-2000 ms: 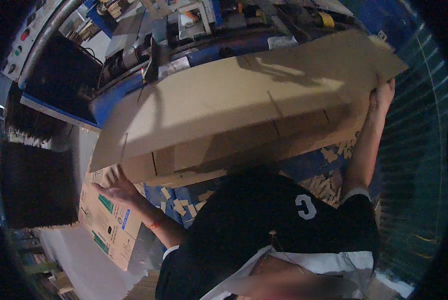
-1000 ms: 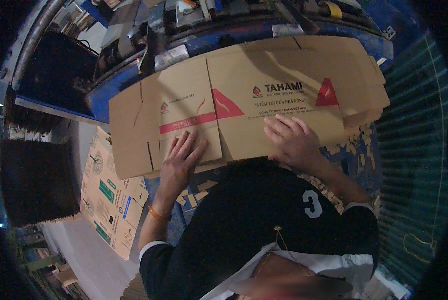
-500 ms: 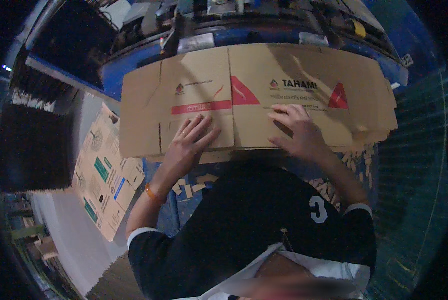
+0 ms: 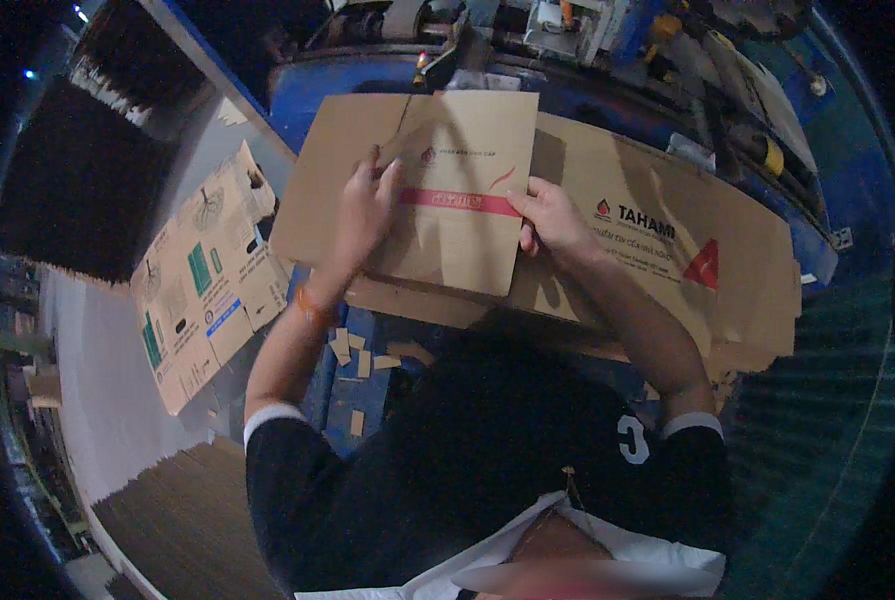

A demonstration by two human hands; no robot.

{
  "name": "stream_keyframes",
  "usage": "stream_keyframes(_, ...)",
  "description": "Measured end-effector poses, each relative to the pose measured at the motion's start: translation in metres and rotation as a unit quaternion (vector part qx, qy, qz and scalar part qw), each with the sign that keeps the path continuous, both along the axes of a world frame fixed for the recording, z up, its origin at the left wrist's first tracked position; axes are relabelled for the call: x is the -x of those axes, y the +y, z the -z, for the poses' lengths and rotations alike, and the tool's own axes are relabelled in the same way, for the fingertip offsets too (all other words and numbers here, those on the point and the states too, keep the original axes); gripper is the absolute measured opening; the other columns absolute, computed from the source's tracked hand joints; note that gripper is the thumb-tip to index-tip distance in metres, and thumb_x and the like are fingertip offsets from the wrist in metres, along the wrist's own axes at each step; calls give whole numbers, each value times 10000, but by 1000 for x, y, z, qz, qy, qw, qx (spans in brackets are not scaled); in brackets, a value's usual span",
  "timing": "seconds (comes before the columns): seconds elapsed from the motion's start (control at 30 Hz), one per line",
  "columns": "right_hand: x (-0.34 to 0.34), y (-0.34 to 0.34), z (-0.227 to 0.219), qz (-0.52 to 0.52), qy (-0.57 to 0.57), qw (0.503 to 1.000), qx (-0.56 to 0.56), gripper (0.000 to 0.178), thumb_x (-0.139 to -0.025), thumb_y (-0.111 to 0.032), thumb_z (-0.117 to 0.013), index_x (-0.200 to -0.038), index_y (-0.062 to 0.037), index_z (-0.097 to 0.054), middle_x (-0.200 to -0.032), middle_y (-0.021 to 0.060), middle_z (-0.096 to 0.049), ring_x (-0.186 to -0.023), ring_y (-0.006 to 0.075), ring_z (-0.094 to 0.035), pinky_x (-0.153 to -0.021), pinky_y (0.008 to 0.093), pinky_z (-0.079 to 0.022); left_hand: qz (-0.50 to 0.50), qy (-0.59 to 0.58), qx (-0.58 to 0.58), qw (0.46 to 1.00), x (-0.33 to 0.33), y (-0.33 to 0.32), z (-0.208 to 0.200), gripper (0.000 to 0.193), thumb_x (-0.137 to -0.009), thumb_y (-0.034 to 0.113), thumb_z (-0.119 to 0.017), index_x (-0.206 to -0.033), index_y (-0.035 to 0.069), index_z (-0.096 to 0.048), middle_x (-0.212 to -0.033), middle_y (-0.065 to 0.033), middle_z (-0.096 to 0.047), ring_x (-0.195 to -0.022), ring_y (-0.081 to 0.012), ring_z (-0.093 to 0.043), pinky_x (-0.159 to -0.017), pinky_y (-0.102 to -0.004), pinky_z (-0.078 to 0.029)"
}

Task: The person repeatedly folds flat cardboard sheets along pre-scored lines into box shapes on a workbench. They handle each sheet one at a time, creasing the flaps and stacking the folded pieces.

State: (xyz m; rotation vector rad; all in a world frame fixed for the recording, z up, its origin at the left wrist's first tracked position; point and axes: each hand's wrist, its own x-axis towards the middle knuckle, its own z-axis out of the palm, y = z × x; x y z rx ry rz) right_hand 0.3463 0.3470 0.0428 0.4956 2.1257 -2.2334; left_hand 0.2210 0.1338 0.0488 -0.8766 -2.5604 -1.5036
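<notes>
A brown cardboard panel (image 4: 468, 250) with a red printed band lies raised over a wider printed cardboard sheet (image 4: 618, 290). My right hand (image 4: 560, 222) is closed on the panel's right edge, its thumb on top and its fingers partly behind the board. Against the panel's left part rests my left hand (image 4: 371, 205), fingers apart and pointing away from me. Beneath them, more cardboard sheets show at the near and right edges of the pile. Whether the panel and the wider sheet join under the overlap is hidden.
Beyond the cardboard stands a blue machine (image 4: 598, 110) with metal parts. At left leans a cardboard sheet with green and blue print (image 4: 208, 265). Stacked brown cardboard (image 4: 203, 515) sits at lower left. Small cardboard scraps (image 4: 365, 362) lie on the blue surface near me.
The printed panel has been lifted at its right edge and now overlaps the wider sheet. My right hand has moved left and gripped that edge; my left hand has moved farther away. The view has turned.
</notes>
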Motion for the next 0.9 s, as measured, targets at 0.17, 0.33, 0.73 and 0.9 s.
stream_keyframes(0.17,-4,-12,1,15,31,998,-60,232,-958,-215,-493,-1014,9,-519,-710,49,-595,-433,83,-530,-368,221,-404,-6,1,136,991,38,41,19,344,-927,270,-479,-949,-47,-610,-875,-268,-622,-845,-414,-602,-773,-461,-458)
stream_keyframes(0.33,5,-18,-6,-3,-52,984,-168,243,-939,-209,-526,-982,30,-535,-680,72,-607,-440,114,-574,-369,230,-415,-25,-41,97,994,35,48,18,329,-919,264,-483,-881,-34,-617,-834,-279,-617,-837,-452,-593,-762,-503,-456)
stream_keyframes(0.73,-32,-12,-19,-41,53,901,-429,286,-867,-292,-606,-804,-14,-625,-714,152,-626,-650,287,-623,-617,385,-481,-75,138,159,975,35,60,40,255,-914,235,-492,-839,9,-583,-781,-243,-615,-769,-435,-589,-690,-519,-454)
stream_keyframes(0.9,-90,-11,-27,-89,122,829,-538,368,-834,-323,-627,-1069,-45,-582,-1134,180,-559,-1035,331,-549,-860,418,-445,-60,69,208,974,38,58,27,269,-906,255,-513,-947,-6,-569,-853,-249,-615,-849,-437,-587,-736,-507,-465)
